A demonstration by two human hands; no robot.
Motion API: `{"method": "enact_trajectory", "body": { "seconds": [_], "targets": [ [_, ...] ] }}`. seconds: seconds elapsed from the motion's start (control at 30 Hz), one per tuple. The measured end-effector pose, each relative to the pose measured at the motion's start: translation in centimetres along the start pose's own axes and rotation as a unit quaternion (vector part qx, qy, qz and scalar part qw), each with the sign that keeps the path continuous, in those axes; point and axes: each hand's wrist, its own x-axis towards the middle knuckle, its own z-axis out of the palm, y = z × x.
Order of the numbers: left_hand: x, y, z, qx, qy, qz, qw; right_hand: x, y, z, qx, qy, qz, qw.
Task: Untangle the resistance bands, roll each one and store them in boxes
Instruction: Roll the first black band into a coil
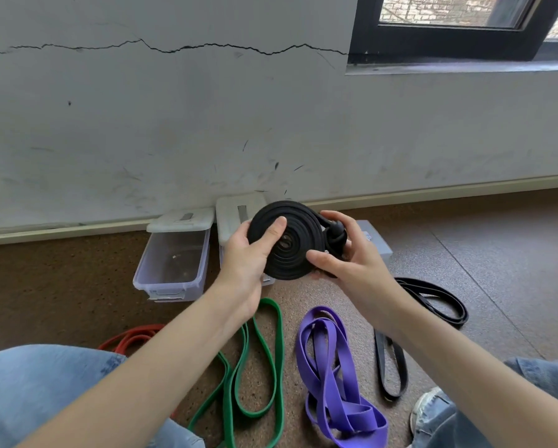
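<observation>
Black coil (287, 240): a black band rolled into a flat spiral, held up in front of the boxes, between both hands.
Left hand (251, 253): grips the coil's left side, thumb pressed across its face.
Right hand (342, 253): holds the coil's right edge, where the band's loose end bunches into a knot.
Open box (174, 260): clear plastic, on the floor against the wall, its lid propped behind it.
Second box (235, 218): partly hidden behind the coil.
Floor (465, 253): a red band (132, 339), a green band (258, 367), a purple band (332, 376) and a black band (433, 299) lie loose in front of the knees.
</observation>
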Motion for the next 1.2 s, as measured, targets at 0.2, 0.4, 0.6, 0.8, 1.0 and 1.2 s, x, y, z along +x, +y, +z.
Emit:
{"method": "enact_trajectory", "body": {
  "seconds": [0.2,0.4,0.6,0.8,1.0,1.2],
  "targets": [
    [0.6,2.0,-1.5,0.12,-0.197,0.019,0.973,0.5,-0.8,-2.2,-0.036,-0.097,-0.001,0.995],
    [1.0,1.4,-1.1,-0.016,-0.134,-0.033,0.99,1.8,-1.2,-1.0,0.065,-0.062,-0.001,0.996],
    [3.2,3.6,-1.6,-0.101,-0.153,-0.053,0.982,5.4,-3.1,0.3,0.092,-0.021,0.004,0.996],
    [7.8,3.6,-4.3,-0.076,-0.021,0.011,0.997,9.1,0.0,4.9,0.001,-0.037,0.031,0.999],
    [12.2,-1.3,-8.0,0.141,0.031,0.098,0.985,13.8,5.3,4.4,-0.069,-0.068,0.142,0.985],
    [16.0,-9.9,-11.2,0.209,0.081,0.015,0.975,17.4,13.5,2.9,-0.118,-0.062,0.234,0.963]
  ]
}}
